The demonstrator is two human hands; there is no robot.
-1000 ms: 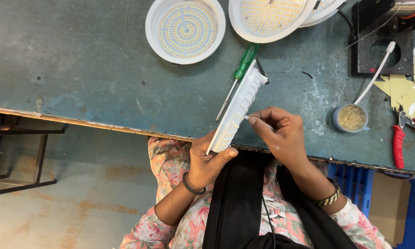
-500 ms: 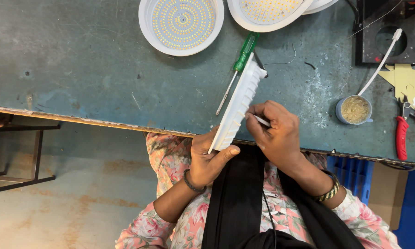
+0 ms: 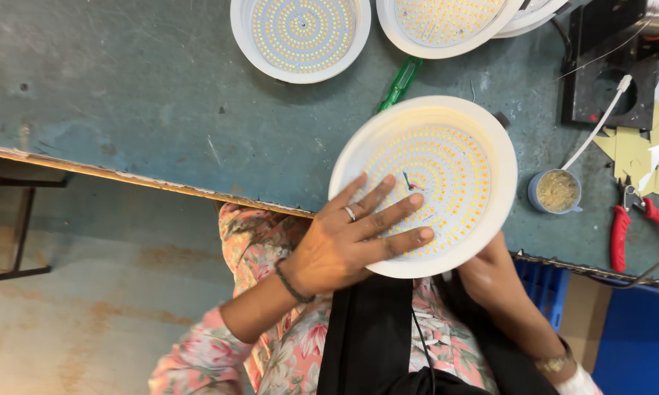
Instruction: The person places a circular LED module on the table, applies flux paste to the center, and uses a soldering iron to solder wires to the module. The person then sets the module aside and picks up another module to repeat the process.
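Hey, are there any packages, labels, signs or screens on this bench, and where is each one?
No label, sign or screen shows.
Cardboard box: right, under the bench edge, brown, boxy.
Crate: beside it, blue, boxy.
Small pot: on the bench, right of the held lamp disc, round, blue-grey, yellowish filling.

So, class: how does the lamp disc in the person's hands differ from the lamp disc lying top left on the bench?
The held disc is gripped by both hands, left hand spread on its face; the bench disc lies untouched. The held disc looks larger, being nearer the camera. Both are round, white-rimmed, and dotted with yellow lights.
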